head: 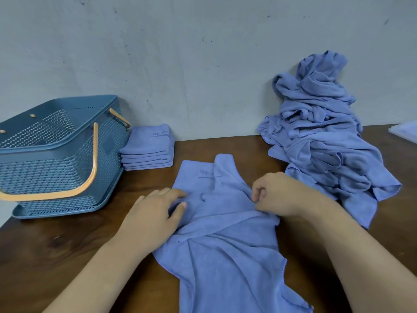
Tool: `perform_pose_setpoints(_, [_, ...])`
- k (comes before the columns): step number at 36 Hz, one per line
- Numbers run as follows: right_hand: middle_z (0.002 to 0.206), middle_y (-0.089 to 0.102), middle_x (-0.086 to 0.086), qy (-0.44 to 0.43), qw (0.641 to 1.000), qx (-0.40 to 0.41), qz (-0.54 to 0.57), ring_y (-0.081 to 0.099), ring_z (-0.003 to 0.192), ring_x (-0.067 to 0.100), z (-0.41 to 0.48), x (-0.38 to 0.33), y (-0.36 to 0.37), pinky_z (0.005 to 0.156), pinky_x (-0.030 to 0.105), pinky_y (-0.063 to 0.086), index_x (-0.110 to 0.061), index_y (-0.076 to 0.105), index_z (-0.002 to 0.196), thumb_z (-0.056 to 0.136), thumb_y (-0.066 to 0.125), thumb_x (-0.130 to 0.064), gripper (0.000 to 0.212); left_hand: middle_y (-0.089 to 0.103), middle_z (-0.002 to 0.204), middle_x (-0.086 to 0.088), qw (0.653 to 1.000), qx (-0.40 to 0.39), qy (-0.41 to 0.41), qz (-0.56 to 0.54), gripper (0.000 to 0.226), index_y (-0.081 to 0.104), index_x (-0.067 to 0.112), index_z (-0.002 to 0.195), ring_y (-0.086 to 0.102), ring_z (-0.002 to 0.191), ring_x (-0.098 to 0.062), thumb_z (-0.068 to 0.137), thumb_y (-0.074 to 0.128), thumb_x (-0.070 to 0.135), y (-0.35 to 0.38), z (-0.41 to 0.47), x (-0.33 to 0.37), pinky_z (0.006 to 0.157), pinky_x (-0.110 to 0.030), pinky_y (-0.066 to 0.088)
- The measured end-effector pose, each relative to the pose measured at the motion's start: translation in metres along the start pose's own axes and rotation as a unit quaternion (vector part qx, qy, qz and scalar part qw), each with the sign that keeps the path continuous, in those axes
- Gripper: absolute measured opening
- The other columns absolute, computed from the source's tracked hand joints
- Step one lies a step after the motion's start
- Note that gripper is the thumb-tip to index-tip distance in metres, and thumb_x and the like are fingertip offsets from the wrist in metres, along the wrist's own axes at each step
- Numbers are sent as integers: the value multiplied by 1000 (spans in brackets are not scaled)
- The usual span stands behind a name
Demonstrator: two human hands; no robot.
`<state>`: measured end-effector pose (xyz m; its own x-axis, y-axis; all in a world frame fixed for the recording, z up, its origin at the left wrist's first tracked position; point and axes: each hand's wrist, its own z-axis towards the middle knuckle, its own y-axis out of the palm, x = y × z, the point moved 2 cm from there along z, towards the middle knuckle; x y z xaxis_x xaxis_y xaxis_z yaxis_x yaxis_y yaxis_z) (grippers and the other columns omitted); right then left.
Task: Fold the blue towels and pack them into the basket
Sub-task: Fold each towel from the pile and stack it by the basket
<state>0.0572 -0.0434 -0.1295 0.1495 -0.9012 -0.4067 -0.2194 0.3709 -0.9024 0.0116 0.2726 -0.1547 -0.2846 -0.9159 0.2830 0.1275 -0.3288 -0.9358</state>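
A crumpled blue towel (225, 249) lies on the brown table in front of me, running from the middle to the near edge. My left hand (155, 213) pinches a fold at the towel's left side between thumb and fingers. My right hand (275, 195) has its fingers curled and pinches the cloth at a ridge on the right. A blue plastic basket (106, 143) with tan handles stands at the far left. Beside it sits a stack of folded blue towels (147, 147). A heap of unfolded blue towels (320, 136) leans on the wall at the right.
The brown wooden table (56, 256) ends against a grey wall (180, 53). A pale flat object (404, 132) shows at the right edge. The basket's blue lid or tray (27, 214) lies under it.
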Motion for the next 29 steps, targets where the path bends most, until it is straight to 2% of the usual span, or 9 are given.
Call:
perform_pose_setpoints(2, [65,70,-14,10,999,-38,-5,69,64,9,-7,1,-7,70,36,63,-24,73,69,83,63,-20,17,69,90,16,1000,19,-15,11,16,66,42,105,64,90,-9,107,51,47,-2,0,2,85,-36,47])
perform_pose_setpoints(4, [63,70,-6,9,999,-29,-11,69,62,15,-9,0,-9,69,40,62,-18,71,67,84,61,-22,20,55,60,9,999,26,-33,10,39,49,33,71,55,63,-12,106,49,51,0,1,1,63,-33,38])
perform_pose_setpoints(7, [68,67,-5,-35,995,92,-22,64,70,21,3,-6,1,67,42,58,-17,69,70,86,61,-24,19,51,57,4,999,43,-33,-5,51,48,24,63,53,61,-16,105,49,51,3,5,-1,57,-37,42])
perform_pose_setpoints(9, [78,66,-10,-84,985,149,30,63,76,13,12,-10,13,71,39,56,-26,72,81,90,62,-20,14,61,79,10,998,51,-9,-22,36,65,27,77,58,81,-14,106,52,44,5,12,-2,76,-39,50])
perform_pose_setpoints(11, [105,66,-12,-142,977,145,73,63,93,10,22,-12,26,84,33,53,-27,75,110,97,65,-15,20,64,117,15,998,29,0,-48,17,72,31,114,58,111,-15,105,59,37,11,18,-6,99,-38,48])
perform_pose_setpoints(14, [142,60,-17,-173,980,92,40,55,126,11,34,-11,37,107,35,44,-29,65,141,106,59,-22,36,48,158,15,997,-36,-12,-67,45,54,36,150,40,149,-12,107,56,45,23,20,-12,124,-31,29])
perform_pose_setpoints(17, [158,43,-31,-147,987,43,-44,35,148,3,35,-11,40,115,41,34,-44,52,151,110,47,-32,43,27,171,19,996,-67,-14,-59,54,40,45,159,16,160,-3,107,44,57,31,19,-19,131,-33,12])
perform_pose_setpoints(26, [125,57,-3,67,957,53,-276,45,126,23,17,-8,16,108,50,35,-19,62,120,104,38,-24,29,13,175,23,993,-69,-79,-51,60,29,49,163,2,161,2,106,36,66,38,23,-19,131,-38,0])
perform_pose_setpoints(29, [105,53,1,65,959,120,-246,54,117,29,16,4,13,103,46,42,-13,63,106,100,43,-17,21,10,175,22,991,-86,-86,-48,64,26,48,164,0,162,-1,104,34,69,39,29,-16,131,-42,-1])
